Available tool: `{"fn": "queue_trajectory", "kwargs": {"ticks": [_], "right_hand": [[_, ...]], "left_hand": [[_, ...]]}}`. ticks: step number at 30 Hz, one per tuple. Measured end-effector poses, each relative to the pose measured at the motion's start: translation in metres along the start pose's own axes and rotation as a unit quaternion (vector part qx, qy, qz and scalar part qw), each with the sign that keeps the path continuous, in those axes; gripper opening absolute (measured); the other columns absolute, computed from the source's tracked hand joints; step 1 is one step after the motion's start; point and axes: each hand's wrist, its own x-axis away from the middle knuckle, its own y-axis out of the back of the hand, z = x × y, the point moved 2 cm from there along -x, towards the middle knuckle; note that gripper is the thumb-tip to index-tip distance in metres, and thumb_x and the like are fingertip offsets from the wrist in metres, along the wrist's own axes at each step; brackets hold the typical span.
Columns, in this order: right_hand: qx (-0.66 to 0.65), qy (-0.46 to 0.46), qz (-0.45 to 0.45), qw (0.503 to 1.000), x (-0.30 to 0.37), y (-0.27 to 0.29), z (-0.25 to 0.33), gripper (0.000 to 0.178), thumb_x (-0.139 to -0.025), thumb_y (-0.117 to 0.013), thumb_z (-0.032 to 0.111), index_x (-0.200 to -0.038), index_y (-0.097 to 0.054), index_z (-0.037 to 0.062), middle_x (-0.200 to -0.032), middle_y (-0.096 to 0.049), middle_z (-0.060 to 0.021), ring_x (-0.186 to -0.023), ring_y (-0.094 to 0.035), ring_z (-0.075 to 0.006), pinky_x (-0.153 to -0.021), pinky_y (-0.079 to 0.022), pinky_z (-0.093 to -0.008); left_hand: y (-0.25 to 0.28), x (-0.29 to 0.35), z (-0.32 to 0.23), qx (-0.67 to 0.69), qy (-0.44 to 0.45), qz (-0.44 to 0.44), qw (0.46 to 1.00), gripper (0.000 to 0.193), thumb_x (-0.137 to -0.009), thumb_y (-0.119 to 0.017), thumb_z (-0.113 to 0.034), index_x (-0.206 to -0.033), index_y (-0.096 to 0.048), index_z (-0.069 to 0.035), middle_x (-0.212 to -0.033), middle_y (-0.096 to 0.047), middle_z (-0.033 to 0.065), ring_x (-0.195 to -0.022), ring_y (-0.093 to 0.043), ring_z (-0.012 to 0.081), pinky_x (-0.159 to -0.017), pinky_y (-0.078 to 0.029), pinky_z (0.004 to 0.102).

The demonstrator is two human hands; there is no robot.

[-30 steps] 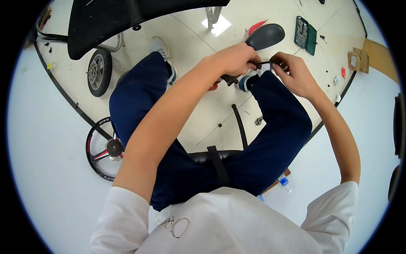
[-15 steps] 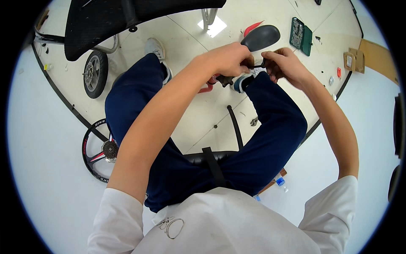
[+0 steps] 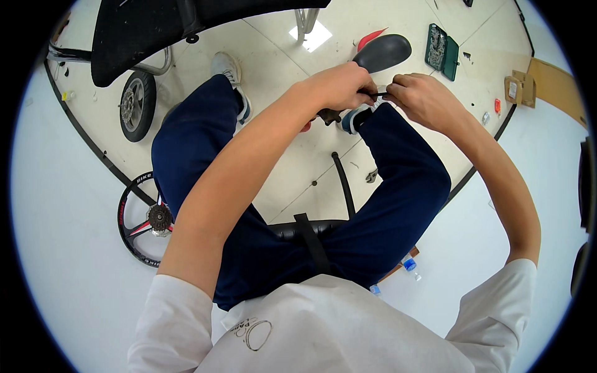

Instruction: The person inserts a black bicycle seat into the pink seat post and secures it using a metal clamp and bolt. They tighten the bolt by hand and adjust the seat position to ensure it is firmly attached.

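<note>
My left hand (image 3: pixel 348 86) is closed, its fingers pinching one end of a thin black rod (image 3: pixel 380 94). At the rod's other end are the closed fingers of my right hand (image 3: pixel 423 99). Whether the rod is a hex key or another slim part, I cannot tell. A dark, irregular part (image 3: pixel 329 116) shows below my left hand, with a bit of red beside it. The black saddle (image 3: pixel 384 53) is just beyond both hands, and my left hand hides its near end.
A spoked wheel with a cog (image 3: pixel 160 217) and a small tyred wheel (image 3: pixel 137 105) lie left. An open green case (image 3: pixel 442 52) of small metal pieces sits far right. A black chair (image 3: pixel 205 18) stands ahead. A wrench (image 3: pixel 372 176) lies by my right leg.
My right hand has turned over, its back now facing up, with its fingers still at the rod. My right elbow has swung outward. The left hand stays nearly in place.
</note>
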Motion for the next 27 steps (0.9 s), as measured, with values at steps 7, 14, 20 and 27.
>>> {"fn": "queue_trajectory", "kwargs": {"ticks": [7, 14, 20, 27], "right_hand": [[-0.460, -0.400, 0.044, 0.792, -0.010, 0.006, 0.025, 0.027, -0.096, -0.055, 0.015, -0.090, -0.067, -0.0082, -0.075, -0.069, -0.0144, -0.065, -0.070, -0.0239, -0.059, -0.057, -0.0332], [-0.567, -0.424, 0.044, 0.705, -0.011, 0.002, 0.031, 0.035, -0.100, -0.050, 0.021, -0.102, -0.063, -0.0114, -0.079, -0.069, -0.0164, -0.064, -0.071, -0.0221, -0.059, -0.058, -0.0330], [-0.081, -0.009, 0.047, 0.996, -0.004, 0.023, 0.024, 0.038, -0.088, -0.069, 0.020, -0.117, -0.064, -0.0022, -0.099, -0.068, -0.0128, -0.091, -0.065, -0.0304, -0.081, -0.053, -0.0396], [0.096, 0.183, 0.007, 0.978, -0.005, 0.012, 0.000, 0.033, -0.088, -0.066, 0.019, -0.112, -0.063, -0.0030, -0.087, -0.066, -0.0103, -0.078, -0.065, -0.0264, -0.071, -0.054, -0.0358]], "left_hand": [[0.006, 0.005, 0.008, 0.006, 0.003, -0.018, 1.000, 0.023, -0.085, -0.072, -0.015, -0.105, -0.075, -0.005, -0.090, -0.072, 0.0175, -0.078, -0.067, 0.0316, -0.075, -0.053, 0.0370], [0.005, 0.006, 0.004, -0.015, 0.003, -0.044, 0.999, 0.021, -0.084, -0.071, -0.012, -0.104, -0.075, -0.005, -0.093, -0.073, 0.0164, -0.084, -0.068, 0.0325, -0.078, -0.053, 0.0378], [0.006, 0.006, 0.005, 0.000, 0.008, -0.030, 1.000, 0.021, -0.083, -0.073, -0.013, -0.102, -0.076, -0.007, -0.092, -0.073, 0.0168, -0.087, -0.069, 0.0331, -0.081, -0.054, 0.0403], [0.007, 0.004, 0.004, -0.031, -0.011, -0.009, 0.999, 0.021, -0.085, -0.070, -0.011, -0.104, -0.075, -0.006, -0.094, -0.072, 0.0151, -0.085, -0.067, 0.0329, -0.079, -0.052, 0.0385]]}}
